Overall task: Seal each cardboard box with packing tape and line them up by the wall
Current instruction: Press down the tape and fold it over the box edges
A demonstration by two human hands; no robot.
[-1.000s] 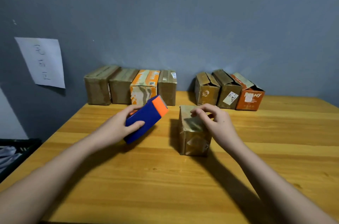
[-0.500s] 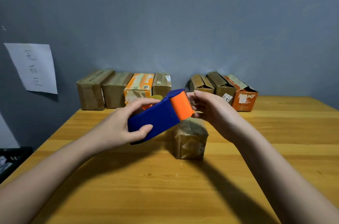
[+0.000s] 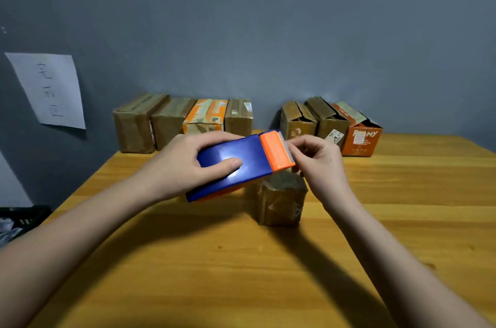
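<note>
My left hand (image 3: 185, 164) grips a blue tape dispenser (image 3: 236, 164) with an orange toothed head, held in the air over the table. My right hand (image 3: 318, 164) pinches at the serrated edge of that head, fingers closed on the tape end, though the tape itself is too clear to make out. Below the dispenser, a small brown cardboard box (image 3: 281, 201) stands on the wooden table (image 3: 241, 274), partly hidden by the dispenser and my right hand. Its near face shows glossy tape.
Several closed boxes (image 3: 171, 123) stand in a row against the grey wall at the back left. Three boxes with loose flaps (image 3: 330, 126) sit at the back right. A paper sheet (image 3: 48, 90) hangs on the wall. A dark crate (image 3: 18, 220) sits left of the table.
My left hand lifted the dispenser up and right, over the small box. My right hand left the box top and came to the dispenser's orange head.
</note>
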